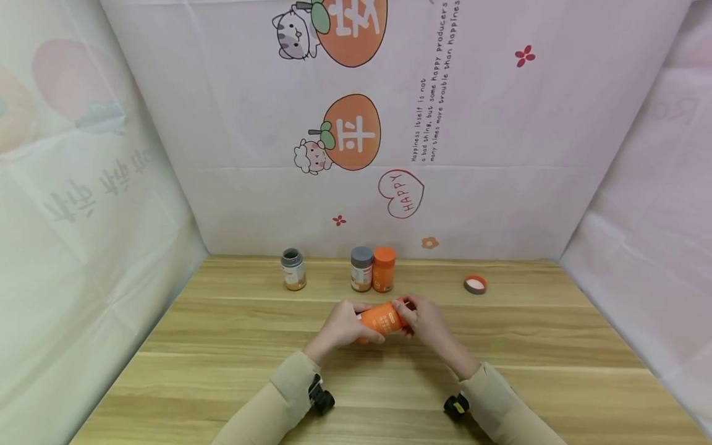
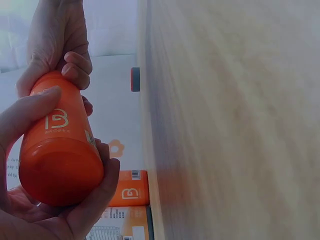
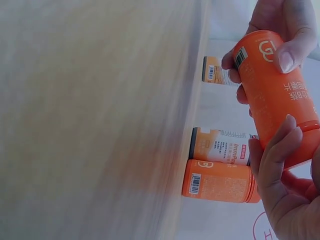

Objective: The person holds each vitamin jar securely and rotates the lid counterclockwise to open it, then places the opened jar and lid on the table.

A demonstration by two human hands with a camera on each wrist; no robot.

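An orange bottle [image 1: 381, 318] lies tilted sideways between both hands, over the middle of the table. My left hand [image 1: 346, 324] grips its body near the base, thumb along the side, as the left wrist view shows on the bottle [image 2: 62, 145]. My right hand [image 1: 424, 320] has its fingers curled round the orange cap [image 3: 305, 145] at the other end. Beyond the hands stand a second orange bottle [image 1: 384, 270], capped, and right beside it a grey-capped bottle [image 1: 361, 272] with a white and orange label.
Farther left stands an uncapped grey bottle [image 1: 293, 272] with its dark mouth showing. A loose grey and red cap [image 1: 475, 284] lies at the back right, white inside up. Printed cloth [image 1: 473, 204] hangs behind the wooden table [image 1: 222, 346] and along both sides.
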